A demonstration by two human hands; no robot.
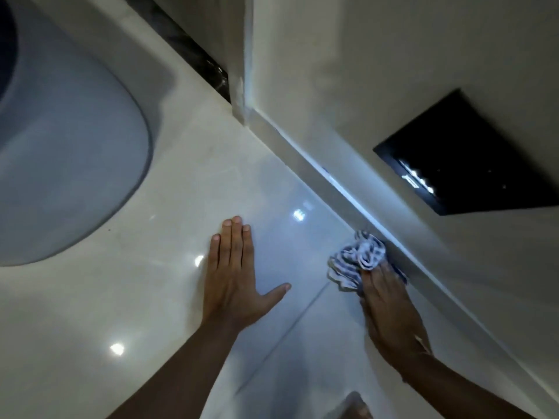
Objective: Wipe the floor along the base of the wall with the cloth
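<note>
A crumpled blue-and-white cloth [358, 257] lies on the glossy white tiled floor [169, 297], pressed against the skirting [332, 182] at the base of the white wall [363, 71]. My right hand [390, 309] presses down on the near part of the cloth, fingers over it, beside the skirting. My left hand [234, 279] rests flat on the floor to the left of the cloth, fingers together and thumb spread, holding nothing.
A large rounded grey-white fixture [66, 158] fills the left side. A black square panel [472, 155] is set in the wall above the skirting. A dark marble strip [193, 52] runs along the far wall toward the corner. Part of a foot [357, 406] shows at the bottom.
</note>
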